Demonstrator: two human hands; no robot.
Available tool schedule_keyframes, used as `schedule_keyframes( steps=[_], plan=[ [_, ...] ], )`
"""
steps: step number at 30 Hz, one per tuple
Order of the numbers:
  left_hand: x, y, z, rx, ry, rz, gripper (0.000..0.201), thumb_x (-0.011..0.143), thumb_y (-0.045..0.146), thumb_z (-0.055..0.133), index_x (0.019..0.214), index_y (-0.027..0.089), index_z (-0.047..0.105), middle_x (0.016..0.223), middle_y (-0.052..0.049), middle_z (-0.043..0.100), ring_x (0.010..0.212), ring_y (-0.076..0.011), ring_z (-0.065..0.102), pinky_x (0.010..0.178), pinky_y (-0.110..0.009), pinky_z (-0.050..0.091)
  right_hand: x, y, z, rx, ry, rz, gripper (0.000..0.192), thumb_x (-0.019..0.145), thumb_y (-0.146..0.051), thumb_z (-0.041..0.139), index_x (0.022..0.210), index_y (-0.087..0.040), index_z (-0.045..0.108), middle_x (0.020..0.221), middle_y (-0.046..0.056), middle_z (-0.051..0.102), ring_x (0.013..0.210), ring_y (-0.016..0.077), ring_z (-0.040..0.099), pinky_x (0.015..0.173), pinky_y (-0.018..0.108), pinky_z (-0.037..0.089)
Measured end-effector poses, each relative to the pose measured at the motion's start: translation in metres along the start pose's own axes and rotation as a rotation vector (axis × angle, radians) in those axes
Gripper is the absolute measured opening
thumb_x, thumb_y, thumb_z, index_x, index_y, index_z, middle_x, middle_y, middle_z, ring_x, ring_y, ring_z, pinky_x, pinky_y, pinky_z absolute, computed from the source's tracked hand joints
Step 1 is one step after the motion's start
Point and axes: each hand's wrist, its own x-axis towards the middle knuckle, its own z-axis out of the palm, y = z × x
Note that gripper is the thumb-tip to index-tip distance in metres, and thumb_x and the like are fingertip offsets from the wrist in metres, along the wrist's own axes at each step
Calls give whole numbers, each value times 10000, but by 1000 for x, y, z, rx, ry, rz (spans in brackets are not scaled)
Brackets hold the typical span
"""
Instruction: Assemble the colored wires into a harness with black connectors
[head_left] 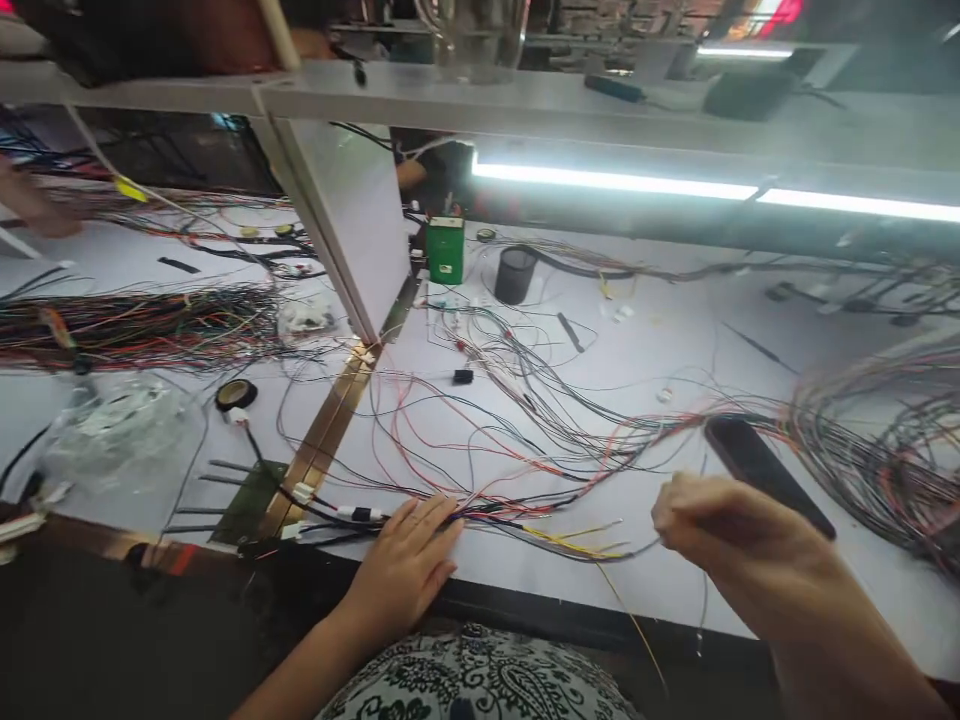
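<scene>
My left hand (414,553) lies flat across a bundle of wires near the table's front edge, its fingers stretched out. Just left of it, a white connector with a black band (363,515) sits on the dark cable. Yellow wires (574,540) fan out to the right of my fingers, beside a dark grey wire (637,550) that runs to my right hand (712,520). That hand is raised over the table, with its fingers closed in a pinch on the grey wire. Its fingertips are partly hidden and slightly blurred. A dark phone-like slab (769,475) lies behind it.
A large wire coil (885,450) lies at right. Farther back stand a green box (445,250) and a black mesh cup (514,276). Black tape (236,394) and a plastic bag (120,430) lie at left. A shelf (555,110) spans overhead; another person's hand (37,205) is far left.
</scene>
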Motion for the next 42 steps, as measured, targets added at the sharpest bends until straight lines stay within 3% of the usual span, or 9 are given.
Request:
schedule_keyframes(
  steps=[4,7,11,20,24,29,36,42],
  plan=[
    [12,4,1,-74,106,15,338,894,165,521,1226,182,583,1244,-117,602,1163,-261,520,992,-441,394,-2,37,-3,-482,-193,351,286,839,-500,564,986,-269,647,590,-40,502,540,139,525,546,272,397],
    [24,9,1,-149,173,-13,272,883,142,547,1137,199,625,1036,-86,657,982,-225,571,876,-385,433,-19,57,9,-751,-358,429,197,853,-429,524,936,-283,627,643,-30,595,599,163,553,553,272,321],
    [41,15,3,-211,167,2,241,873,123,557,1091,198,628,969,-62,648,877,-194,563,805,-358,438,-31,65,23,-882,-468,502,144,854,-317,479,779,-245,579,764,-11,676,707,191,588,557,268,266],
    [69,25,12,-319,-13,11,239,923,130,418,1020,167,633,862,-63,608,778,-175,564,674,-298,490,-30,72,17,-877,-576,476,163,826,-281,463,749,-221,594,737,25,669,653,188,545,558,274,260],
    [62,22,11,-480,63,-41,312,877,59,425,1105,165,610,987,-88,596,906,-171,574,785,-294,517,-35,75,8,-700,-615,436,156,831,-303,471,725,-213,543,663,1,615,601,155,502,550,256,296],
    [53,20,15,-468,65,-36,229,837,45,462,969,168,603,1027,-90,575,1002,-197,549,909,-343,485,-36,64,-7,-493,-627,437,205,870,-316,439,694,-215,465,602,-43,508,552,116,437,509,220,309],
    [52,18,12,-654,53,-227,266,760,-12,432,882,199,539,1009,-53,537,855,-142,549,745,-265,481,-20,54,-17,-508,-564,447,257,880,-392,451,692,-216,460,589,-36,510,541,117,441,513,215,342],
    [47,14,5,-920,289,-392,160,809,47,445,816,190,517,965,-62,533,922,-173,546,812,-332,478,-12,76,-17,-651,-493,409,246,871,-420,450,729,-231,516,628,-19,584,580,150,527,545,237,393]
  ],
)
